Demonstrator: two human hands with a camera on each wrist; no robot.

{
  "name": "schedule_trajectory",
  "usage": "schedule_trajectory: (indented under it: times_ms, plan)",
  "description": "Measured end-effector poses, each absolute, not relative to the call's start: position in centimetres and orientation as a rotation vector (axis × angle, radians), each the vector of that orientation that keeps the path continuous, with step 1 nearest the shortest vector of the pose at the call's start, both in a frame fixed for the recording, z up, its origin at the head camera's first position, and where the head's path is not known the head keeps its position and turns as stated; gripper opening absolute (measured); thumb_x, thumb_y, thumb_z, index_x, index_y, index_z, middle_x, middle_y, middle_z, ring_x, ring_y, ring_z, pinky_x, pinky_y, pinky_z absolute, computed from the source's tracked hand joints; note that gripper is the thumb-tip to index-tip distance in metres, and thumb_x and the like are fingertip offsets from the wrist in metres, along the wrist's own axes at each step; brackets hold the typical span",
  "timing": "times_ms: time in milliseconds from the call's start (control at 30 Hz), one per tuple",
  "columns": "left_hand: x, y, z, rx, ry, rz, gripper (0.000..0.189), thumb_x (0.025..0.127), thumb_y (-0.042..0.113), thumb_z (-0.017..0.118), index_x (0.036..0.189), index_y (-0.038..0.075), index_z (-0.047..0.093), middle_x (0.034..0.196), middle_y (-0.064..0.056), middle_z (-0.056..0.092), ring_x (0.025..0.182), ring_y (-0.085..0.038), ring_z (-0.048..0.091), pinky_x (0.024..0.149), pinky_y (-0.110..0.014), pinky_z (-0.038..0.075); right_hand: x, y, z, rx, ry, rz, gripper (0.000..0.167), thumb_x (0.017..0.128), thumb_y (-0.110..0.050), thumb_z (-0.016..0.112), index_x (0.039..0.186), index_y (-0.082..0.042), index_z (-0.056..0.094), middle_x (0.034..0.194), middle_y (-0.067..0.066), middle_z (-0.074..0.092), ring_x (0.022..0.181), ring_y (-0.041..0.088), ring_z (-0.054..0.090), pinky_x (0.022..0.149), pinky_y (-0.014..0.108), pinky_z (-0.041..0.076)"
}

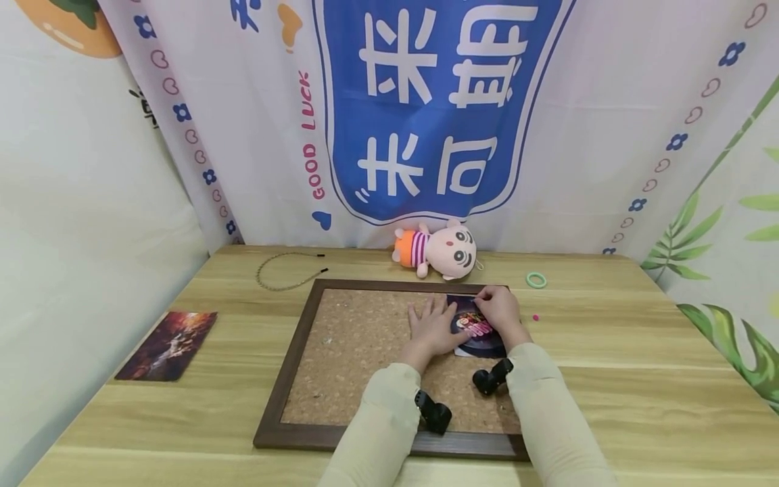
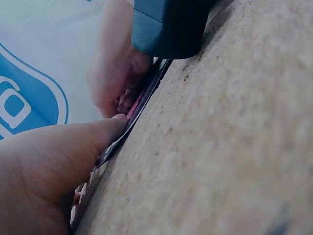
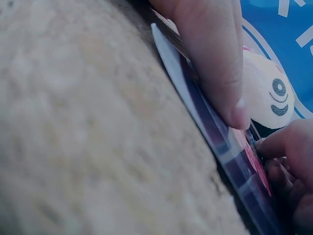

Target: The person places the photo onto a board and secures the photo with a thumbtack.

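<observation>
A dark glossy picture card (image 1: 481,346) with a pink and yellow design lies at the upper right of a framed cork board (image 1: 359,352). My left hand (image 1: 431,328) rests spread over the card's left side and the cork; its thumb (image 2: 110,132) presses on the card. At the card's top edge my right hand (image 1: 499,310) has thumb and fingertips pinched together on a tiny thing. The fingers hide it, so its kind cannot be told. In the right wrist view, one edge of the card (image 3: 181,81) stands slightly off the cork.
Beyond the board lie a plush doll (image 1: 450,250), a thin braided headband (image 1: 276,270) and a green ring (image 1: 536,280). A small pink dot-like piece (image 1: 535,317) sits to the right. Another picture card (image 1: 167,346) is at the left. Black wrist cameras (image 1: 433,412) hang over the cork.
</observation>
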State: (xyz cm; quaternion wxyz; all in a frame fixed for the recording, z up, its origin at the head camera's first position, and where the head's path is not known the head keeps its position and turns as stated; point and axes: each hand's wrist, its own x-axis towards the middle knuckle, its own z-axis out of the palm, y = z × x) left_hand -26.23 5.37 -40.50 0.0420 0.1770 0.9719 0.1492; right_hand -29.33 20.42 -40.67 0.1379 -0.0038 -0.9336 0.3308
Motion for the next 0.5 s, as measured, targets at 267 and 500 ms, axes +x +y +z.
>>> schedule_trajectory:
  times_ms: [267, 500]
  plan:
    - [-26.1, 5.2, -40.4, 0.542, 2.966, 0.48, 0.067, 0.08, 0.055, 0.047, 0.135, 0.019, 0.033, 0.141, -0.004, 0.019, 0.128, -0.025, 0.007, 0.094, -0.056, 0.001, -29.4, 20.4, -40.9, -0.017, -2.677, 1.021, 0.013, 0.078, -0.012, 0.059, 0.079, 0.0, 0.064, 0.077, 0.013, 0.061, 0.073, 0.028, 0.054, 0.066, 0.039, 0.04]
    - [-26.3, 5.2, -40.4, 0.532, 2.968, 0.551, 0.07, 0.079, 0.054, 0.049, 0.136, 0.018, 0.03, 0.14, -0.004, 0.022, 0.128, -0.025, 0.01, 0.095, -0.055, 0.002, -29.6, 21.2, -39.7, 0.009, -2.788, 1.213, 0.028, 0.084, -0.019, 0.054, 0.094, 0.007, 0.061, 0.085, 0.017, 0.059, 0.071, 0.024, 0.056, 0.065, 0.033, 0.045]
